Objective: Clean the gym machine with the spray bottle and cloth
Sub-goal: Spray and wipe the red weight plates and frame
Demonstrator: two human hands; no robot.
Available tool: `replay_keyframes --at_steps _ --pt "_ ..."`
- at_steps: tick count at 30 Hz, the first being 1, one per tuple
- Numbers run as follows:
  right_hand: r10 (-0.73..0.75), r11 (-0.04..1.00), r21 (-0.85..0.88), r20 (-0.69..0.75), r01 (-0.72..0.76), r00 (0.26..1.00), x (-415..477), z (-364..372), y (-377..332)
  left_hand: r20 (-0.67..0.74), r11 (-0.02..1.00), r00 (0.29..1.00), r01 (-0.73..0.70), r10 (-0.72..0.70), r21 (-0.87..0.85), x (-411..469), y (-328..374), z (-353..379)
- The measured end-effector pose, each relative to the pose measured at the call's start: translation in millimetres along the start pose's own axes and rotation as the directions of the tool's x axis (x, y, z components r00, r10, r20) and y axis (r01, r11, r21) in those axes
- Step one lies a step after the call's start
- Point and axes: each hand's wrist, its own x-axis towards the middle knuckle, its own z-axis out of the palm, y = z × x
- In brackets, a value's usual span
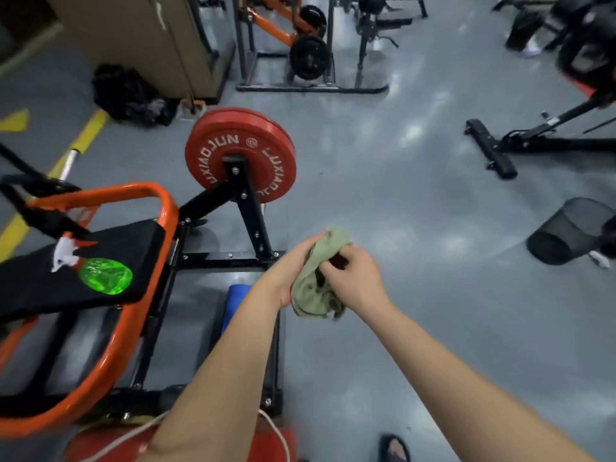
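A crumpled green cloth (316,288) is held between both hands above the grey floor, right of the machine. My left hand (293,265) grips its left side with the fingers curled over the top. My right hand (353,275) pinches its right side. The gym machine (140,261) has an orange tube frame, a black padded seat and black steel legs, and fills the left of the view. A green spray bottle (100,273) with a white and orange trigger head lies on the black seat, apart from both hands.
A red weight plate (240,151) hangs on the machine's post ahead. A blue pad (235,301) sits by the frame below my left arm. A black mesh bin (570,231) lies tipped at right. Another black machine base (493,148) and racks stand farther back. My sandalled foot (395,448) is at the bottom.
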Motion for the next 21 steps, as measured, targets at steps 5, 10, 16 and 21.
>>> replay_keyframes --at_steps 5,10,16,21 --pt "-0.305 0.951 0.026 0.259 0.309 0.916 65.9 0.9 -25.6 -0.250 0.932 0.952 -0.244 0.178 -0.267 -2.8 38.0 -17.6" --pt "-0.386 0.915 0.218 0.716 0.339 0.582 87.5 34.7 -59.5 -0.639 0.784 0.744 -0.511 0.197 -0.353 -32.7 31.7 -39.7" --pt "-0.449 0.844 0.285 0.838 0.454 0.308 53.9 87.8 -113.9 -0.862 0.591 0.475 -0.752 0.179 -0.292 -100.5 13.3 -62.1" --pt "-0.417 0.817 0.264 0.885 0.513 0.209 44.6 130.0 -152.2 -0.898 0.502 0.426 -0.804 0.112 -0.319 -125.6 14.9 -96.7"
